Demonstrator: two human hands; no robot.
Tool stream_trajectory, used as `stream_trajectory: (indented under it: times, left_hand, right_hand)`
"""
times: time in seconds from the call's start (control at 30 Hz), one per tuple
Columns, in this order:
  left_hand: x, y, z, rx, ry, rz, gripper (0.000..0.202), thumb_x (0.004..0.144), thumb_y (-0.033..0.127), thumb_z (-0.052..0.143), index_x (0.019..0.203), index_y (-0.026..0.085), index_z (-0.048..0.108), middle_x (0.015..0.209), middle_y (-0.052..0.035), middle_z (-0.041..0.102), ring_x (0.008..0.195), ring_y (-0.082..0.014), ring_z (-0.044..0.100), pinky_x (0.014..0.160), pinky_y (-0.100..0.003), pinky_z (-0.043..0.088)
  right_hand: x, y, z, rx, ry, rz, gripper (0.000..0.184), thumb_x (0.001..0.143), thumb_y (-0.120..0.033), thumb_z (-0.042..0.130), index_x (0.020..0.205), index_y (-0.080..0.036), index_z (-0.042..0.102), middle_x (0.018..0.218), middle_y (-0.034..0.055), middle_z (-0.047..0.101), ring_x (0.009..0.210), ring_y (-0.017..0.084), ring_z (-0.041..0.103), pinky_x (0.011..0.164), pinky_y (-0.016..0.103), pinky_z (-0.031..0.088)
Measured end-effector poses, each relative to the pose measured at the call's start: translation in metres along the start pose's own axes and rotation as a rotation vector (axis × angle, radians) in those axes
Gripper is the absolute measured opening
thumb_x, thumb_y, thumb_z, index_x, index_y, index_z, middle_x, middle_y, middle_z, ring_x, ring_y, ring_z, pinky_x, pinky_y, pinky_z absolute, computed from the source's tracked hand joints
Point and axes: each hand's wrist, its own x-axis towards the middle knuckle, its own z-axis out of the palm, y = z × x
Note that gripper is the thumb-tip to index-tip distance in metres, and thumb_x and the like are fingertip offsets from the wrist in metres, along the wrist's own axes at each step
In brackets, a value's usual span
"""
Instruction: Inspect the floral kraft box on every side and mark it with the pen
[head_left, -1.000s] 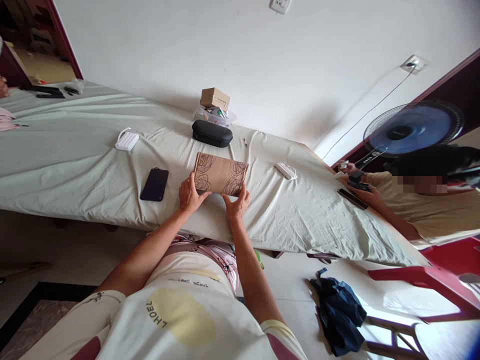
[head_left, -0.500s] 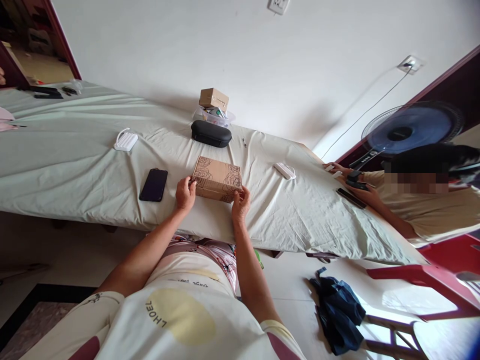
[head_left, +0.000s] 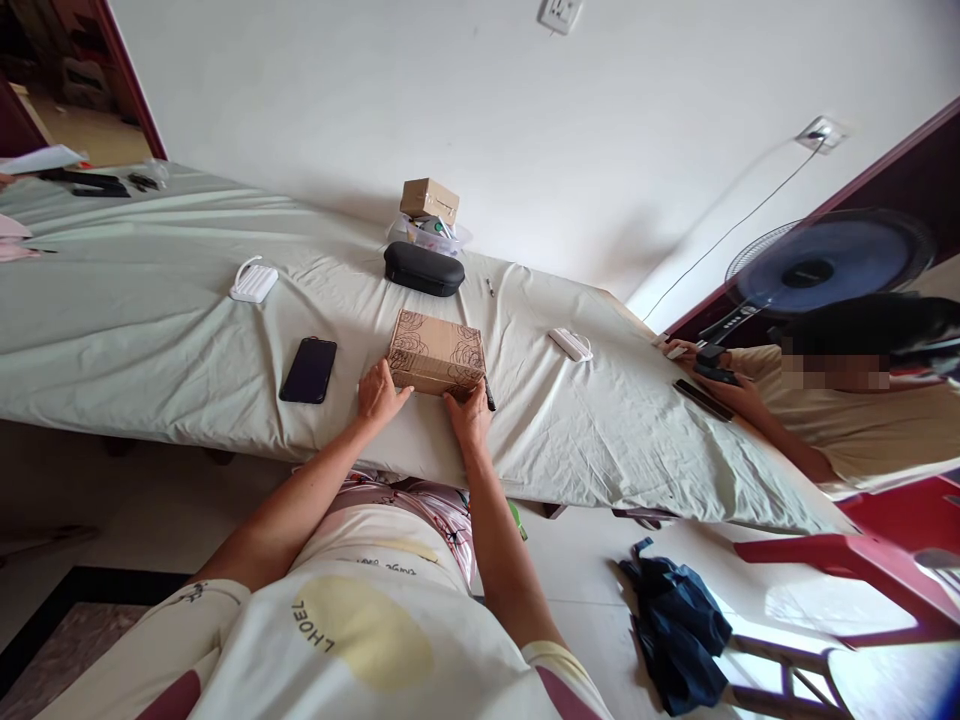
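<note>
In the centre of the frame the cardboard box (head_left: 437, 346) sits on the desk (head_left: 615, 430), its top apparently already closed, with the left hand (head_left: 379, 393) and right hand (head_left: 470, 415) in partly curled grip on its near corners, though what remains undone I cannot tell.

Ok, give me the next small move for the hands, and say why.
Probably press gently along the near top edge of the flower-printed cardboard box to check that it is closed: its top looks flat, and the left hand and right hand hold it at the two near corners.
</note>
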Motion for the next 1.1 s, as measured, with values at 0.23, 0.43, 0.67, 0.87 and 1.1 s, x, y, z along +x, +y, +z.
stream_trajectory:
  times: [0.23,0.43,0.67,0.87,1.1]
  left_hand:
    - [-0.006,0.014,-0.012,-0.014,0.057,0.062,0.115,0.071,0.055,0.093,0.158,0.007,0.034,0.13,-0.0296,0.064,0.123,-0.0462,0.063,0.105,-0.053,0.049]
    - [-0.005,0.016,-0.014,-0.051,0.084,0.062,0.119,0.072,0.055,0.093,0.161,0.008,0.029,0.131,-0.0289,0.064,0.123,-0.0444,0.063,0.105,-0.051,0.049]
    - [0.0,0.009,-0.016,-0.104,0.142,0.035,0.106,0.075,0.058,0.089,0.157,0.013,0.038,0.132,-0.0254,0.066,0.122,-0.0421,0.064,0.105,-0.05,0.05]
    - [0.002,0.002,-0.016,-0.2,0.243,0.063,0.081,0.082,0.064,0.081,0.143,0.018,0.053,0.129,-0.0208,0.068,0.117,-0.0359,0.065,0.104,-0.047,0.05]
    - [0.001,-0.003,-0.016,-0.364,0.318,0.118,0.053,0.099,0.065,0.057,0.123,0.018,0.063,0.111,-0.0145,0.068,0.106,-0.0283,0.067,0.1,-0.044,0.052]
  right_hand:
    - [-0.004,-0.02,-0.005,-0.112,0.071,0.064,0.119,0.08,-0.069,0.077,0.166,-0.008,0.021,0.139,0.0294,0.059,0.134,0.043,0.054,0.11,0.061,0.042]
    - [-0.003,-0.021,-0.007,-0.083,0.086,0.043,0.115,0.082,-0.066,0.076,0.166,-0.01,0.022,0.141,0.0285,0.057,0.132,0.042,0.055,0.11,0.061,0.043]
    - [0.001,-0.012,-0.007,0.169,0.136,-0.022,0.078,0.093,-0.052,0.064,0.16,-0.022,0.037,0.132,0.0157,0.064,0.103,0.025,0.065,0.101,0.048,0.054]
    - [0.004,-0.015,-0.015,0.28,0.312,-0.029,0.052,0.098,-0.05,0.052,0.142,-0.023,0.058,0.112,0.0087,0.067,0.098,0.021,0.065,0.097,0.042,0.055]
    - [0.004,-0.021,-0.024,0.369,0.438,0.005,0.043,0.099,-0.055,0.049,0.12,-0.02,0.063,0.105,0.0082,0.064,0.093,0.02,0.062,0.092,0.04,0.055]
